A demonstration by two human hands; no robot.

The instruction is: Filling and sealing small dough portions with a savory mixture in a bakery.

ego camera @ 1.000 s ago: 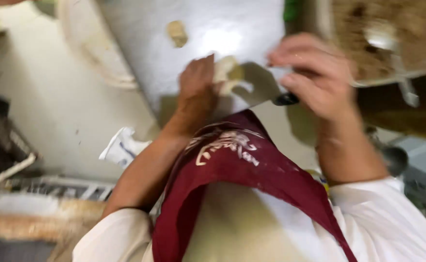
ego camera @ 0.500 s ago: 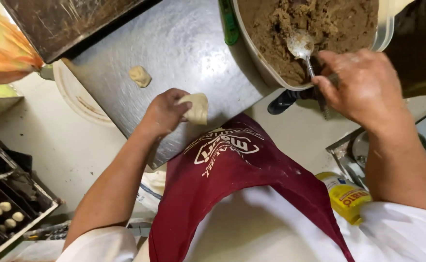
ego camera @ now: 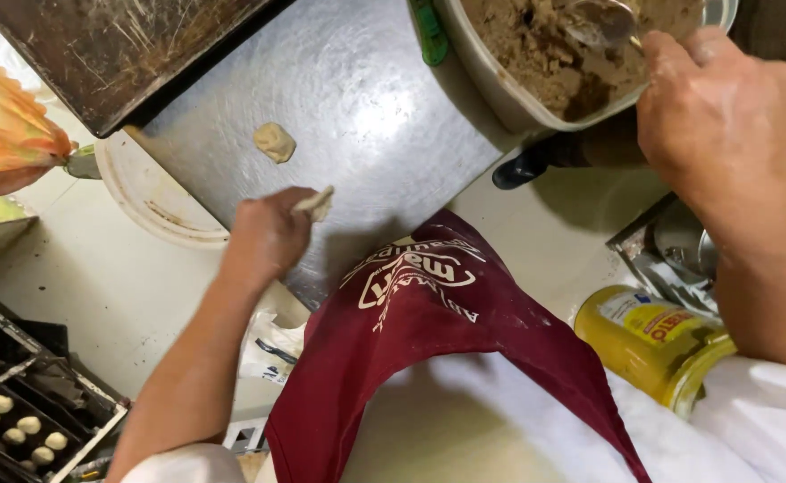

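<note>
On the steel-topped bench [ego camera: 366, 98], just in front of the maroon apron [ego camera: 429, 331], the left hand [ego camera: 268, 237] holds a flattened piece of pale dough [ego camera: 318, 202]. Its grip is closed on the dough's near edge, so that only a thin, curled rim of the piece shows beyond the fingers. A second small dough lump [ego camera: 274, 141] lies apart on the metal, further from the body. The right hand [ego camera: 719, 112] is at the large bowl [ego camera: 491, 76] of brown crumbly filling [ego camera: 545, 49], its grip closed around the handle of a metal spoon [ego camera: 600, 21] whose bowl rests in the filling.

The dough looks soft, light and pliable: it bends under its own weight where it hangs from the fingers, so it likely tears or stretches if pulled by one corner. It is best supported from below across the palm or held at the rim with several fingers. It may also be a little tacky. The filling seems moist and clumpy, likely to hold together on the spoon yet crumble if knocked. A yellow jar [ego camera: 652, 344] lies beside the right forearm, and a tray of small dough balls [ego camera: 17, 420] sits low on the left.
</note>
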